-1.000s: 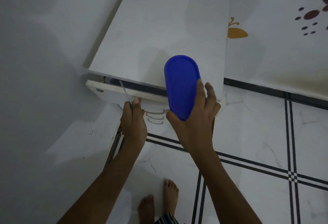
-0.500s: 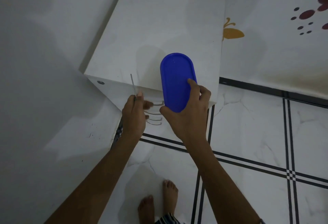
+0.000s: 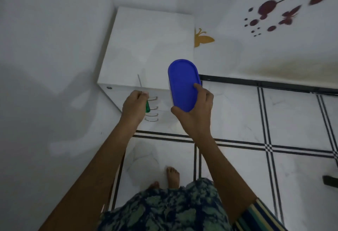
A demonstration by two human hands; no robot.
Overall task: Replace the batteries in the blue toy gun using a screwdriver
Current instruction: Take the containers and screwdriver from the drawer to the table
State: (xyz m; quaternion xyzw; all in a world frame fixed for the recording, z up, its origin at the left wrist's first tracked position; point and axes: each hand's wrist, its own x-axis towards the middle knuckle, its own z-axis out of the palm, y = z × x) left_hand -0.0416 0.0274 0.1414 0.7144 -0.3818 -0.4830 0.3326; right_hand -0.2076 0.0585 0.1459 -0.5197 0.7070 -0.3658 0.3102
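Observation:
My left hand (image 3: 134, 105) grips a screwdriver (image 3: 144, 96) with a green handle; its thin metal shaft points up over the cabinet's front edge. My right hand (image 3: 195, 110) holds an oval container with a blue lid (image 3: 182, 82), fingers curled round its lower end and the thumb on the lid. Both hands hover in front of the white drawer cabinet (image 3: 146, 47). The blue toy gun and the batteries are not in view.
The white cabinet stands in the corner between two white walls, its drawers with curved metal handles (image 3: 152, 109) closed. Butterfly stickers (image 3: 203, 38) decorate the right wall. White floor tiles with black lines lie below, my bare feet (image 3: 172, 176) on them. A dark object (image 3: 331, 180) sits at the right edge.
The top drawer, open a second ago, is now closed. Both hands drew back from the cabinet with the screwdriver and the container, and the view pulled away.

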